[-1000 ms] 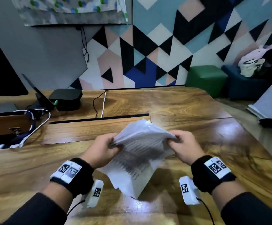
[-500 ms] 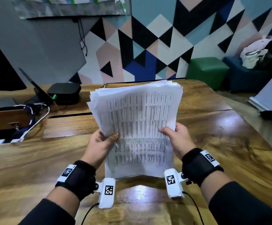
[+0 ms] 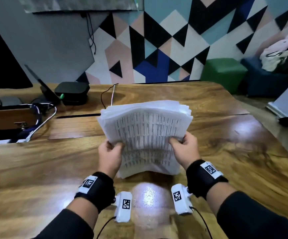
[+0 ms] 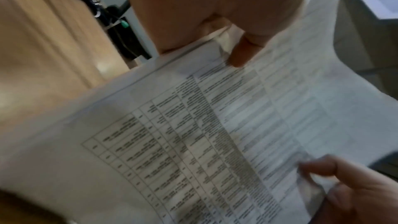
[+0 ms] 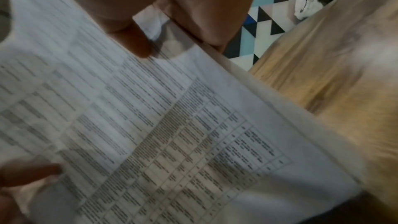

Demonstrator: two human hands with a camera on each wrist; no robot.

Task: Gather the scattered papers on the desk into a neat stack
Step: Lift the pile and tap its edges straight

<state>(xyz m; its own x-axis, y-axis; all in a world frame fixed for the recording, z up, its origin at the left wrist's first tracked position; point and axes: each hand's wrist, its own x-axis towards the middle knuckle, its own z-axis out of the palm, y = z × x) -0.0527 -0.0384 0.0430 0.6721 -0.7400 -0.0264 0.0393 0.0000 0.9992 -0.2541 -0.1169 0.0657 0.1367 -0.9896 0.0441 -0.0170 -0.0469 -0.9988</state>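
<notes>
A thick stack of white printed papers (image 3: 146, 135) stands on its lower edge on the wooden desk (image 3: 36, 163), leaning away from me with its top bowing back. My left hand (image 3: 111, 150) grips the stack's left edge, thumb on the printed front sheet. My right hand (image 3: 182, 144) grips the right edge the same way. In the left wrist view the thumb (image 4: 243, 52) presses the tabled sheet (image 4: 193, 142). The right wrist view shows my right thumb (image 5: 133, 40) on the printed page (image 5: 150, 125). Sheet edges at the top are slightly uneven.
A black box (image 3: 71, 92) with cables (image 3: 41, 116) sits at the back left, beside a dark monitor (image 3: 0, 62). A slot (image 3: 77, 116) runs across the desk behind the stack. A green stool (image 3: 223, 73) and a blue seat (image 3: 263, 80) stand beyond the right edge.
The crumpled bundle was raised upright and squared a moment ago; since then the stack has dropped lower and tilted away, its bottom edge resting on the desk, both hands still gripping its sides.
</notes>
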